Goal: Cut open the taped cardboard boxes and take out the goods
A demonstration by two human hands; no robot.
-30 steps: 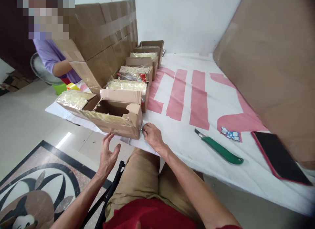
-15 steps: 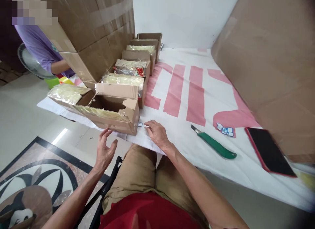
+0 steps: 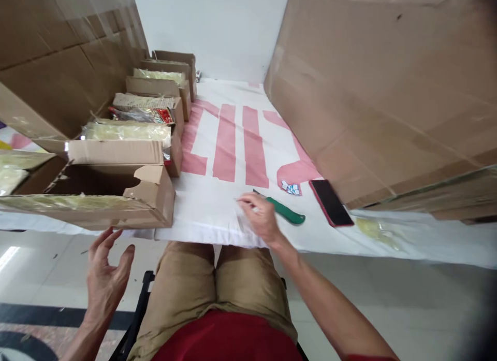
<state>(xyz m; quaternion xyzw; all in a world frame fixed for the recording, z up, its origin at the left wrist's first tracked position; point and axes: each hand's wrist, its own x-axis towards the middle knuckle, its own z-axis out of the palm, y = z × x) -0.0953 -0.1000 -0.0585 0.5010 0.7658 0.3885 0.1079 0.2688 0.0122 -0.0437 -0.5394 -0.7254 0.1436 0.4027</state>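
My right hand [image 3: 259, 216] is closed in a pinch above the white cloth, left of a green utility knife [image 3: 286, 212]. At its fingertips shows a thin pale edge of a small piece, blurred by motion. Several small white-and-blue pieces [image 3: 291, 188] lie behind the knife's handle. My left hand [image 3: 107, 273] is open, thumb and fingers apart, below the front edge of an opened cardboard box [image 3: 116, 216]. Its fingertips are close to the box's bottom; I cannot tell if they touch. The box has upright flaps and a torn notch on its right end.
Behind the near box stands a row of open boxes [image 3: 153, 86], some showing clear film and a red packet [image 3: 162, 115]. A phone [image 3: 331, 203] lies right of the knife. Large cardboard walls [image 3: 388, 91] flank the cloth-covered table [image 3: 205, 211]. Crumpled yellowish film [image 3: 376, 231] lies at right.
My view has turned right. My right hand has moved right, away from the box, toward the knife. The small piece beside the box corner is gone from there. My left hand stays open below the box.
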